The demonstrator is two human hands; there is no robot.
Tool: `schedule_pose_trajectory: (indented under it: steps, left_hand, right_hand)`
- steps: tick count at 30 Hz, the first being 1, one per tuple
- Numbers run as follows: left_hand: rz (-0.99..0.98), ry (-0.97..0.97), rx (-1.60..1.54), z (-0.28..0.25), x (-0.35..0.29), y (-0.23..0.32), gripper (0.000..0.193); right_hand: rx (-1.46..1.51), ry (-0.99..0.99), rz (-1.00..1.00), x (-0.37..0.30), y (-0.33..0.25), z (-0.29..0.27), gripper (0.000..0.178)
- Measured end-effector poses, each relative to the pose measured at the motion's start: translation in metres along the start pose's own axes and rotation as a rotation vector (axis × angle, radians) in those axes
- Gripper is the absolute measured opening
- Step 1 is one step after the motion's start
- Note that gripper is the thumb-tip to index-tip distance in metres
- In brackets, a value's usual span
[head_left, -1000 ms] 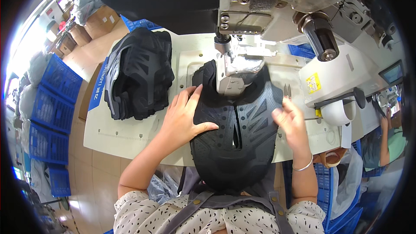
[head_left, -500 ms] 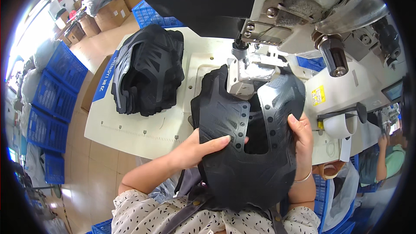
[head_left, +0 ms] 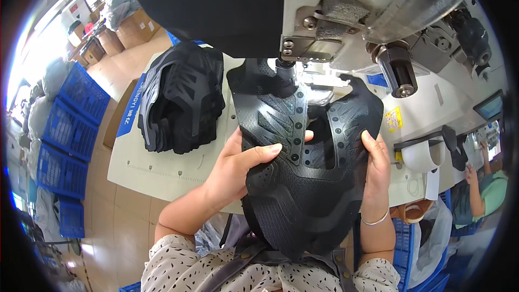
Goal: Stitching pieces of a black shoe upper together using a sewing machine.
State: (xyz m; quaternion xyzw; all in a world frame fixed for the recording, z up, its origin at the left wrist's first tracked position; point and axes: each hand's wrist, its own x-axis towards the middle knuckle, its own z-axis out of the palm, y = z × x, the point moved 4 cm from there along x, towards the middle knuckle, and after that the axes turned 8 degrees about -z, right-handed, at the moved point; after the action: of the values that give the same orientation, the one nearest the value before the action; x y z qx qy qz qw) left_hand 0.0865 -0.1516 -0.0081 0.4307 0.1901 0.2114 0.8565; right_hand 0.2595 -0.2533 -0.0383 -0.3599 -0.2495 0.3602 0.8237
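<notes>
A black shoe upper (head_left: 294,178) with two rows of eyelets is stretched between my hands. Its left eyelet flap reaches in beneath the needle bar (head_left: 285,70) of a sewing machine (head_left: 319,24). My left hand (head_left: 232,165) grips the upper's left side, thumb on top by the eyelets and a fingertip showing in the throat opening. Around the right edge my right hand (head_left: 377,167) is closed, thumb on the upper face and the other fingers mostly hidden underneath. Whether the needle touches the material I cannot tell.
Left of the machine, a stack of black uppers (head_left: 186,97) lies on the pale worktable (head_left: 162,176). Blue crates (head_left: 65,140) line the floor at left. A white cup-shaped part (head_left: 424,157) sits at right. Another person (head_left: 486,194) works at far right.
The upper has moved forward, bringing its left flap under the needle bar. My left hand has shifted forward with it and to the left on the edge. The camera view has shifted slightly.
</notes>
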Motion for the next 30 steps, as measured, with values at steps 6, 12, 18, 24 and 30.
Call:
schedule_pose_trajectory:
  steps: [6,12,18,24,30]
  left_hand:
    - [0.088,0.068,0.071,-0.001,-0.004,0.004,0.046]
    - [0.125,0.051,0.072,-0.005,0.01,0.006,0.045]
    - [0.138,0.013,0.059,-0.003,0.013,0.002,0.036]
    - [0.153,0.047,0.105,-0.005,0.015,0.004,0.039]
    - [0.102,0.114,0.177,-0.013,0.007,-0.009,0.024]
  right_hand:
    - [-0.096,-0.202,0.103,-0.009,-0.001,0.013,0.037]
    - [-0.051,-0.041,-0.051,-0.003,0.0,0.009,0.037]
    - [0.02,-0.027,0.127,0.002,0.011,0.002,0.038]
    - [-0.033,-0.08,0.093,0.006,0.006,0.006,0.04]
    - [-0.105,-0.261,0.055,0.001,-0.001,0.016,0.037]
